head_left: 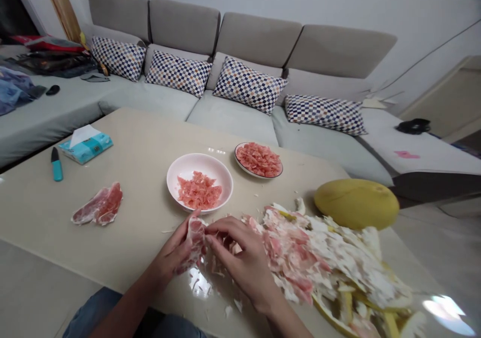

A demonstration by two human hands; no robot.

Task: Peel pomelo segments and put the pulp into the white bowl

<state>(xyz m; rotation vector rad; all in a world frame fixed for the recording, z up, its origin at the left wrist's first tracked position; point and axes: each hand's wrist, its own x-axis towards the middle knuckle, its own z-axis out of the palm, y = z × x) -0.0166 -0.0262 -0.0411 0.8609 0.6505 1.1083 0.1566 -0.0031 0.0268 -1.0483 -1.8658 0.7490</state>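
A long grey sofa (233,42) runs across the far side of the room, with four checked cushions (178,73) along it. Nearer, the pale glossy table (124,142) carries everything else. At about 3 o'clock from the hands lies a big heap of pith (323,258), white streaked with pink, with yellow rind (345,305) showing at its near edge. It sits just beside the right hand (240,258). At 2 o'clock, touching the heap's far side, is a yellow-green pomelo (356,203). At 12 o'clock stands a white bowl (199,165) of pink pulp (199,191); at 1 o'clock, a plate (240,162) heaped with more of it. At 10 o'clock lies a pink slab (98,205) of peeled fruit — farther out, a tissue pack (85,143) and a teal knife (56,165).

The segment (195,240) is held above the table, just in front of the bowl. The left hand (171,250) curls around it from below, and the right hand pinches its edge between thumb and fingers — the two hands nearly meet there. Scraps of pith dot the table around them.
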